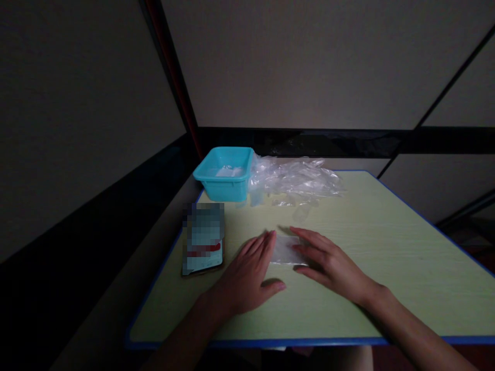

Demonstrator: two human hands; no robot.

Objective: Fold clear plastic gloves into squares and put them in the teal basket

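Note:
A small clear plastic bag (285, 251) lies flat on the table in front of me, its left and right ends partly hidden by my hands. My left hand (253, 275) rests at the bag's left end, fingers stretched forward and thumb apart. Over the right end is my right hand (328, 260), its fingers spread and touching or just above the plastic; which of these I cannot tell. Neither hand grips anything.
A heap of clear plastic bags (301, 178) lies at the back of the table (386, 247). Beside it stands a turquoise basin (228, 190) with clear or whitish plastic inside. A phone (204, 247) with a lit, blurred screen lies at the left edge. Walls enclose the back and left.

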